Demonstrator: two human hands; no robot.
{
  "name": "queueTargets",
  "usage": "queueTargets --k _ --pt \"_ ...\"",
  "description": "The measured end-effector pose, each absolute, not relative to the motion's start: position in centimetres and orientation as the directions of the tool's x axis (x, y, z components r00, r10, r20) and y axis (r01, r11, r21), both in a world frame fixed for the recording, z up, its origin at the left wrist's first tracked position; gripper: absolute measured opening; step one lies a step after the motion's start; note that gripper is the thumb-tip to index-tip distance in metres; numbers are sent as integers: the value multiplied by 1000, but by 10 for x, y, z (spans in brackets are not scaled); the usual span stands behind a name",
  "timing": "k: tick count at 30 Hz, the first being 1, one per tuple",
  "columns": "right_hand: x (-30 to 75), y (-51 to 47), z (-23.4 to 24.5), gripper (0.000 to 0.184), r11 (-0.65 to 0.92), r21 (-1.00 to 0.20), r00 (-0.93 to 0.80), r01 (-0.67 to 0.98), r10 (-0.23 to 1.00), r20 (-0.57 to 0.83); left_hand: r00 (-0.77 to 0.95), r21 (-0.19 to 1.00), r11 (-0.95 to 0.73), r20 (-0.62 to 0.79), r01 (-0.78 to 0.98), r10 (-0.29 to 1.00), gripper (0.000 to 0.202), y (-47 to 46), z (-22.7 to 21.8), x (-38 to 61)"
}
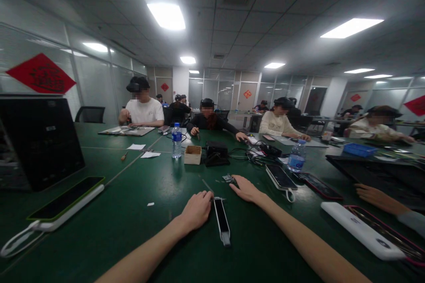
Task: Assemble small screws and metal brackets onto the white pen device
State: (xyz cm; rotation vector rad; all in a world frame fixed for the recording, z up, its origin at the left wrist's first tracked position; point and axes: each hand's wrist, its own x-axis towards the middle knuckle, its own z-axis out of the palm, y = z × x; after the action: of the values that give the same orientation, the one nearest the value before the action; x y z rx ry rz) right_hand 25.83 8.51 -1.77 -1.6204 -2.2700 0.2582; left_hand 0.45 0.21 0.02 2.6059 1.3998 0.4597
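Observation:
My left hand [196,208] rests palm-down near the table's middle, its fingers curled together. A thin grey rod or blade seems to come out beyond its fingertips, but what the fingers grip is hidden. Just right of that hand lies a narrow strip-shaped object [222,219] with a dark face, pale edges and a grey near end. My right hand [246,189] reaches in from the right, with thumb and fingertips closed at a small silvery metal part [227,178]. Tiny loose bits lie on the green tabletop left of this part.
Beyond my hands stand a small open box [193,155], a black device [216,154] and a water bottle [176,141]. Phones and cables lie to the right, near another bottle [296,157]. A neighbour's hand [378,199] rests far right. A black-backed monitor [41,141] stands left.

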Motion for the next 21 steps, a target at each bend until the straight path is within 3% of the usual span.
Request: queueTargets --k 5,9,21 --pt "269 82 -16 37 395 -256 -353 882 915 195 515 239 -547 185 803 837 25 4 -1 5" --pt "274 80 -17 32 418 -211 -366 884 898 244 519 224 -553 195 802 832 24 4 -2 4" --pt "283 78 -23 24 396 -280 -284 875 886 365 513 213 -540 170 814 841 26 3 2 8"
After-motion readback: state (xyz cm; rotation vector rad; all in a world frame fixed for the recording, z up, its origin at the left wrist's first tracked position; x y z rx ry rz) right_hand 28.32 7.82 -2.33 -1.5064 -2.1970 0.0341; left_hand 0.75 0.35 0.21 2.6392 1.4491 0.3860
